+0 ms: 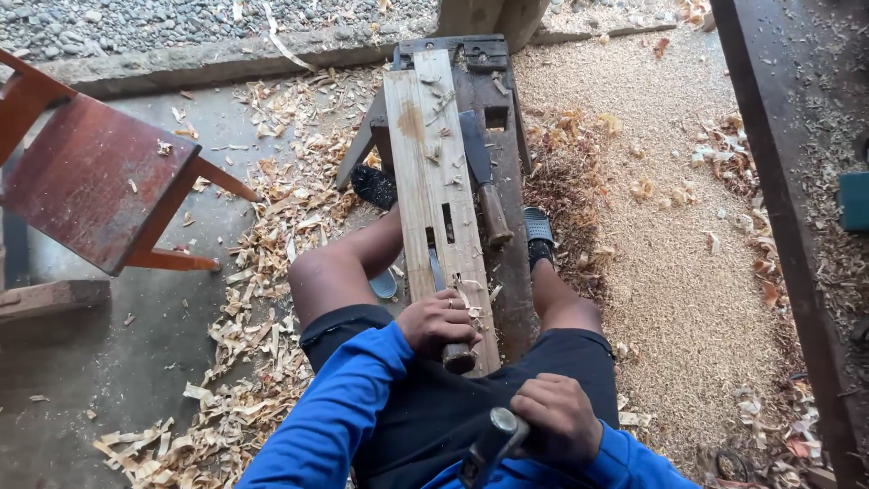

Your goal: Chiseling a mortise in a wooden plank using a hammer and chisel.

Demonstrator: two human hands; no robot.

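Two hands are busy. The left hand squeezes a chisel standing on the pale plank. The right hand grips a hammer tight, near the lap. Two slots are cut already; this third one looks only started. Another chisel lies beside, and wood shavings cover the floor.

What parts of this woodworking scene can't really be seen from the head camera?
- Chisel blade tip: hidden by the left hand and chips on the plank.
- Hammer: its head is cut off by the bottom edge; the right hand covers part of the handle.
- Teal object: cut off by the right edge.
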